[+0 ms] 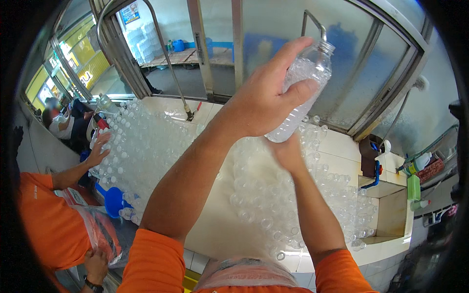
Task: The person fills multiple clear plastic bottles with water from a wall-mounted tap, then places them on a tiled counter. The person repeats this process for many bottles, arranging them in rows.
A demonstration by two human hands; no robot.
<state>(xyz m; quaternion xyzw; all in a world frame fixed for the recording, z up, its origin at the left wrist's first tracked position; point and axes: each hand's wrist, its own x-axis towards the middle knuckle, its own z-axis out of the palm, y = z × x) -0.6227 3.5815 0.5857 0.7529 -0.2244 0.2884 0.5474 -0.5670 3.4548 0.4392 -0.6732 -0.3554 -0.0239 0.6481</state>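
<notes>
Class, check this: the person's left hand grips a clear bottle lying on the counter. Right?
No: the head view shows the clear bottle raised above the counter, tilted with its mouth up. The left hand does grip it.

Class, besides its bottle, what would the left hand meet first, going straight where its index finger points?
Probably the bent metal spout by the mouth of the bottle in the left hand, though depth is unclear.
</notes>
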